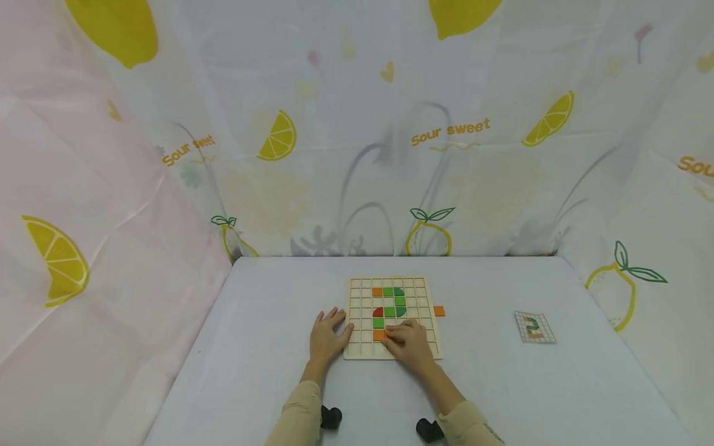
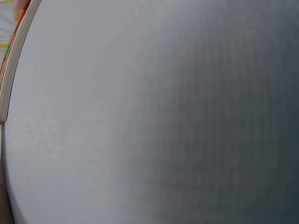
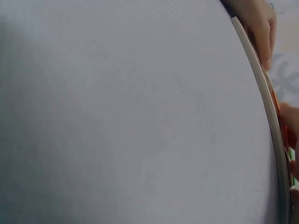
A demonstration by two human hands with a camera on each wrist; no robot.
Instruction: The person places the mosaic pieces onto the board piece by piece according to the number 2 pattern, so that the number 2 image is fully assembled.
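A wooden grid board [image 1: 359, 285] lies on the table. Orange, green and red tiles form a curved figure on it, with a green tile [image 1: 400, 301] on its right side. My left hand [image 1: 328, 337] rests at the board's left edge, fingers spread and thumb on the rim. Over the lower part of the board, my right hand [image 1: 411, 345] has curled fingers and thumb together at an orange tile [image 1: 379, 335] in the figure's bottom row. Its fingertips partly hide that spot. In the right wrist view, the board's edge [image 3: 267, 100] runs below both hands.
One loose orange tile [image 1: 439, 311] lies against the board's right edge. Farther right is a small pattern card [image 1: 535, 327] printed with a similar figure on a grid. Two black objects [image 1: 331, 418] sit by the forearms. Lemon-printed cloth [image 1: 357, 186] hangs behind the white table [image 1: 268, 291].
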